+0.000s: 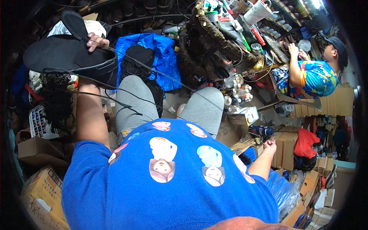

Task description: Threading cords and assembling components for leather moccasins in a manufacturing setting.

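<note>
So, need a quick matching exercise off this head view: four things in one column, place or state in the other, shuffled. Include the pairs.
Things
1. black shoe
2. right hand
3. red bag
4. bright blue plastic

Places and states
A. next to a cardboard box, at the right of the view
B. spread under black pieces
C. held in the left hand
D. reached out to the side

Pairs: 1-C, 2-D, 3-A, 4-B
</note>
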`<state>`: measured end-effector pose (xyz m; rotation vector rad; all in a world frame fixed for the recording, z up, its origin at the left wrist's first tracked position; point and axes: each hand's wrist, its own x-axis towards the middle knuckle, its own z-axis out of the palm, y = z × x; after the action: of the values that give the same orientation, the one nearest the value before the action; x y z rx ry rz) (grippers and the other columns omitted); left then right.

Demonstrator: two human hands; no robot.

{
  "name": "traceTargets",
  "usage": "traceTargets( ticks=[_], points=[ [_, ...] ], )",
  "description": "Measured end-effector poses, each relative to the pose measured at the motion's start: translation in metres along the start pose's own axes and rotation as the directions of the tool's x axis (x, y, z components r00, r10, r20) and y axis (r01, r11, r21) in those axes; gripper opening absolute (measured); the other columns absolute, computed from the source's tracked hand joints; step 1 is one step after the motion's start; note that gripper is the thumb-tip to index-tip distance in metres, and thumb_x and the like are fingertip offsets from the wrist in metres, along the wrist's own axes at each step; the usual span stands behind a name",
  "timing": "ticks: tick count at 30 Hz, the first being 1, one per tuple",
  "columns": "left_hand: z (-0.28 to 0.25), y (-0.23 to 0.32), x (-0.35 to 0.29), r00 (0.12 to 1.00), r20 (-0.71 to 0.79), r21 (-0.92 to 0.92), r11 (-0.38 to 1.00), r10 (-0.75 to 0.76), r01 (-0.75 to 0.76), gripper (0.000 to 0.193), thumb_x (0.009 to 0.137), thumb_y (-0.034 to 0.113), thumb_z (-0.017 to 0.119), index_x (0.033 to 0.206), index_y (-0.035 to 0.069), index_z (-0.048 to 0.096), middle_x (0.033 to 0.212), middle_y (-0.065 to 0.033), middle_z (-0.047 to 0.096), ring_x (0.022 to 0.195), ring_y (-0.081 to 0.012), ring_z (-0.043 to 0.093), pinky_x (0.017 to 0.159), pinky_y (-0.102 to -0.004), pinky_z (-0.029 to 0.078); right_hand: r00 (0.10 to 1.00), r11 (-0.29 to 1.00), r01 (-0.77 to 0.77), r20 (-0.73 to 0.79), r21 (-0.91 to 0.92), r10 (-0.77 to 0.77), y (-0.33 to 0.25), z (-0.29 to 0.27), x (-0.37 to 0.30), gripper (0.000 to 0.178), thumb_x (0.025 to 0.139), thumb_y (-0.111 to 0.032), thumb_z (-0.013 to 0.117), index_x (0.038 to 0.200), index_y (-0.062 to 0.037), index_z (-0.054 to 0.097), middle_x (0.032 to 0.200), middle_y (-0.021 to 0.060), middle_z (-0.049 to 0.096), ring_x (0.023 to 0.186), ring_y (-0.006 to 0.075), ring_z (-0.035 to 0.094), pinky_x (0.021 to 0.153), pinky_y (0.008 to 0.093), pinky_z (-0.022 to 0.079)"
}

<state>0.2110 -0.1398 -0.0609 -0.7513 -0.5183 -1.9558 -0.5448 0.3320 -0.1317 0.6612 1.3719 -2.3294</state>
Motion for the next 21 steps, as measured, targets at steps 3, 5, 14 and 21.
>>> traceTargets(
  ticks=[3,5,14,21],
  points=[
    [-0.001,-0.024,-0.002,0.998,-0.030,-0.043,0.997,-0.060,0.058,0.022,0.093,0.020,0.035,0.103,0.004,0.047,0.078,-0.0026,0.055,0.066,-0.0125,0.053,0.082,-0.0305,0.034,0.977,0.944,0.087,0.213,-0.318,-0.018,0.021,0.007,-0.005,0.018,0.093,-0.017,0.045,0.109,-0.0090,0.047,0.090,0.0044,0.055,0.049,0.0074,0.038,0.039,0.0229,0.032],
    [0.018,-0.085,-0.004,0.989,-0.072,-0.065,0.991,-0.126,0.121,0.022,0.094,0.021,0.035,0.104,0.005,0.047,0.080,-0.0028,0.056,0.068,-0.0131,0.054,0.081,-0.0307,0.035,0.925,0.817,0.032,0.326,-0.576,0.194,0.075,0.058,-0.067,0.036,0.089,-0.012,0.050,0.124,-0.0102,0.042,0.104,0.0070,0.056,0.057,0.0082,0.041,0.044,0.0237,0.034],
    [-0.005,-0.192,-0.016,0.812,-0.301,-0.460,0.822,-0.500,0.336,0.017,0.095,0.017,0.033,0.100,0.004,0.044,0.075,-0.0044,0.051,0.066,-0.0140,0.055,0.073,-0.0273,0.035,0.404,0.692,0.191,0.698,-0.697,0.591,0.216,0.169,-0.256,0.053,0.089,-0.013,0.049,0.136,-0.0032,0.028,0.117,0.0153,0.055,0.096,0.0188,0.058,0.080,0.0267,0.044],
    [0.001,-0.204,-0.031,0.680,-0.582,-0.772,0.566,-0.447,-0.289,0.027,0.093,0.026,0.036,0.105,0.005,0.047,0.079,-0.0035,0.057,0.069,-0.0151,0.057,0.077,-0.0319,0.037,0.439,0.659,0.526,0.835,-0.538,0.331,0.217,0.154,-0.228,0.033,0.086,-0.015,0.055,0.116,-0.0011,0.054,0.102,0.0076,0.060,0.089,0.0116,0.056,0.077,0.0242,0.043]
  ],
)
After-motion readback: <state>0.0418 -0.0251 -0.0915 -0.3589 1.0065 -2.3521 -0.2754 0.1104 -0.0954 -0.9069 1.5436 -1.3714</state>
